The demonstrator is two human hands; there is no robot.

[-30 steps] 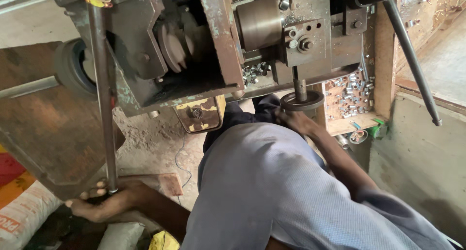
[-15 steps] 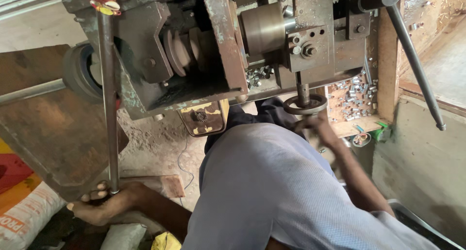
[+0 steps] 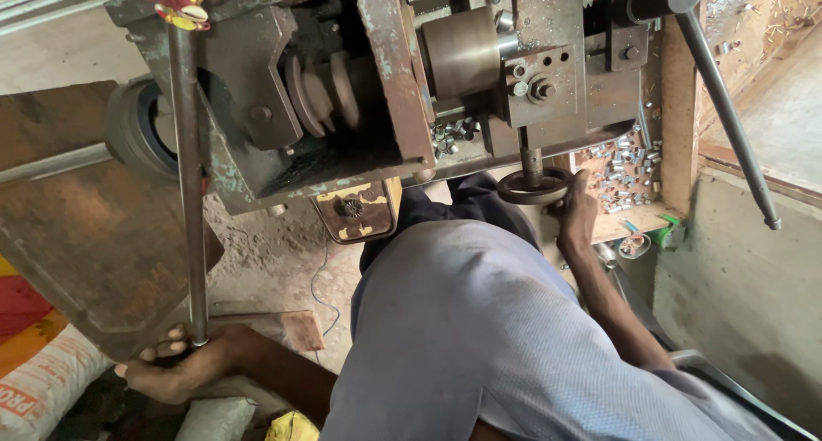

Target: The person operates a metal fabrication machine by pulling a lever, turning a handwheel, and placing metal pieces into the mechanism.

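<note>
A rusty metalworking machine [image 3: 385, 90] fills the top of the view. My left hand [image 3: 184, 368], low at the left, is closed around the bottom end of a long steel lever rod [image 3: 190, 193] that hangs from the machine's top left. My right hand [image 3: 578, 214] grips the right rim of a small dark handwheel [image 3: 533, 187] under the machine's front block. My torso in a grey shirt [image 3: 479, 338] covers the lower middle.
A stepped pulley [image 3: 330, 90] sits inside the machine frame. Several small metal parts lie in a wooden tray [image 3: 621, 171] behind the handwheel. A second long lever [image 3: 728, 116] slants down at the right. A rusty plate [image 3: 86, 235] and a sack [image 3: 43, 390] are at the left.
My right hand has shifted from the top of the handwheel round to its right rim. My left hand keeps its hold on the rod's lower end.
</note>
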